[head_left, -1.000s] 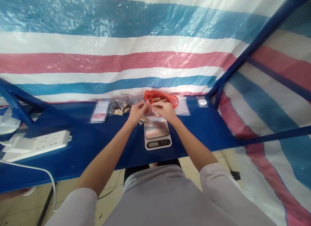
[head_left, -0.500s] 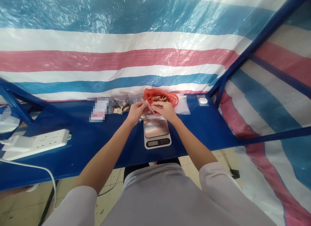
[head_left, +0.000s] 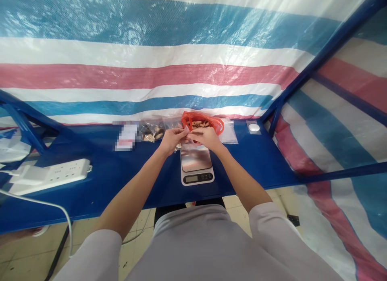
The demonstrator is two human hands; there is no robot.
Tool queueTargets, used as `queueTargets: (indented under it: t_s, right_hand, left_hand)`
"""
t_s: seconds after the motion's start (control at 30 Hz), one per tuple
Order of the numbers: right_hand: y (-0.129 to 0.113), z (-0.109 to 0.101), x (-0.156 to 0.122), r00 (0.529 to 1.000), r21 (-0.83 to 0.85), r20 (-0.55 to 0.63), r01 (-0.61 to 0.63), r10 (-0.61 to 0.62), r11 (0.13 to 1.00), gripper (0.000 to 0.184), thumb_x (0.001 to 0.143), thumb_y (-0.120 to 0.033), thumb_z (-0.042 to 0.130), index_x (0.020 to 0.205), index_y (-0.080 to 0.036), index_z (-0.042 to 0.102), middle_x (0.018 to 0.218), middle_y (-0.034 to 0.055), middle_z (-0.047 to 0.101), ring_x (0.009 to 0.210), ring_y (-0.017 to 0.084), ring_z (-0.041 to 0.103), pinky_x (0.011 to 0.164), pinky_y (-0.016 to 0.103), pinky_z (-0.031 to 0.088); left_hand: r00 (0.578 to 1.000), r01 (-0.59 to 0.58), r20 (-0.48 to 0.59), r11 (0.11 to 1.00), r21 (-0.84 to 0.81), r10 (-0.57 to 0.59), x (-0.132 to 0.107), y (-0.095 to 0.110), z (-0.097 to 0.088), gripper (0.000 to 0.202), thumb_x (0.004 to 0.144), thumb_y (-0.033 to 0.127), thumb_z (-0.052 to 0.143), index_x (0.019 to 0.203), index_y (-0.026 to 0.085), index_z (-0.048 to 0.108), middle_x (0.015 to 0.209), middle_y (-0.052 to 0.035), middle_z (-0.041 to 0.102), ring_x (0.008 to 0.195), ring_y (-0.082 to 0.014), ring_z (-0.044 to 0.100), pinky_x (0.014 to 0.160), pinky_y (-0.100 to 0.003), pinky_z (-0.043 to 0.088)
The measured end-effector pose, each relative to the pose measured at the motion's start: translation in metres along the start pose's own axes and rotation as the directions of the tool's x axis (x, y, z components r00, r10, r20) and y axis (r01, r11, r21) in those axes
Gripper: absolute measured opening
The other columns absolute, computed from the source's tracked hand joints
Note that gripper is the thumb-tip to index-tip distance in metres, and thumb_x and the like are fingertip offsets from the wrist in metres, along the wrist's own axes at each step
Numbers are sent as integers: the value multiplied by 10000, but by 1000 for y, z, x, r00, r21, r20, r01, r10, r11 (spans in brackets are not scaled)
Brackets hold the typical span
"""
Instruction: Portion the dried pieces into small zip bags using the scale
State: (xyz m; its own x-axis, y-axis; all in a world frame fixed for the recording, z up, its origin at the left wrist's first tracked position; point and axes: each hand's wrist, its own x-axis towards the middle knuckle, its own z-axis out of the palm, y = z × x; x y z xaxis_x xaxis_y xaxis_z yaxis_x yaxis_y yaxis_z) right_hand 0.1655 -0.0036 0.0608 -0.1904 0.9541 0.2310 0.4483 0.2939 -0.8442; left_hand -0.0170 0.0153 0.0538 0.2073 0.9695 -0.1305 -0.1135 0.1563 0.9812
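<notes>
Between my hands is a clear plastic bag (head_left: pixel 190 144), held above the far end of a kitchen scale (head_left: pixel 197 160). My left hand (head_left: pixel 173 140) pinches the bag's edge from the left. From the right, my right hand (head_left: pixel 206 137) pinches the same bag, fingers closed. Just behind my hands stands an open red plastic bag (head_left: pixel 218 123) with dried brown slices (head_left: pixel 199 123) inside, perhaps mushroom. To the left lies a clear bag of brown-and-cream pieces (head_left: pixel 152 132). My fingers hide part of the bag they hold.
Flat clear bags (head_left: pixel 229 134) lie right of the red bag. Farther right is a small white round item (head_left: pixel 254 128) in clear plastic. A blurred-out packet (head_left: pixel 127 136) sits left. A white power strip (head_left: pixel 65 171) with a cable occupies the blue table's (head_left: pixel 109 180) left end.
The whole view has shifted slightly. My hands stay on the clear bag, with only small finger movements along its edge.
</notes>
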Motion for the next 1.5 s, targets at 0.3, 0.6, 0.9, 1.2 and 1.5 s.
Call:
queueTargets:
  t_s: [0.3, 0.6, 0.9, 1.2, 1.5]
  right_hand:
    - [6, 1, 2, 995, 119, 0, -102, 102, 988, 164, 816, -341, 718, 794, -208, 812, 707, 8, 752, 598, 178, 692, 554, 291, 562]
    - [20, -1, 3, 991, 95, -93, -90, 99, 991, 167, 799, -340, 724, 803, -203, 820, 735, 32, 767, 699, 213, 717, 652, 330, 594]
    - [21, -4, 1, 1000, 89, -1, -30, 31, 996, 213, 825, -401, 725, 820, -210, 819, 765, 12, 762, 756, 180, 689, 762, 315, 571]
    - [20, -2, 0, 980, 290, 171, -146, 99, 946, 284, 765, -413, 751, 866, -156, 817, 675, 10, 707, 598, 133, 642, 585, 256, 581]
    - [20, 3, -1, 982, 290, 127, -174, 142, 941, 268, 761, -418, 765, 818, -159, 804, 700, 21, 714, 628, 146, 667, 547, 247, 600]
  left_hand:
    - [999, -37, 37, 999, 26, 36, 2, -5, -3, 525, 511, 577, 940, 710, 129, 750, 691, -58, 716, 621, -144, 646, 701, -318, 596]
    - [995, -83, -31, 978, 189, 91, 4, -3, -8, 492, 536, 571, 909, 674, 141, 713, 633, -31, 687, 562, -140, 620, 607, -285, 544]
    - [994, -108, 51, 961, 254, 98, 2, -3, -6, 434, 686, 573, 829, 769, 157, 737, 663, -45, 705, 589, -160, 645, 586, -277, 539]
    - [997, -59, 68, 972, 227, 45, 1, -2, -3, 451, 622, 554, 878, 748, 136, 767, 670, -65, 724, 603, -176, 664, 619, -304, 561]
    - [997, -38, 68, 976, 215, 24, 1, -4, -8, 444, 576, 542, 898, 696, 142, 745, 642, -41, 703, 577, -152, 641, 610, -288, 551]
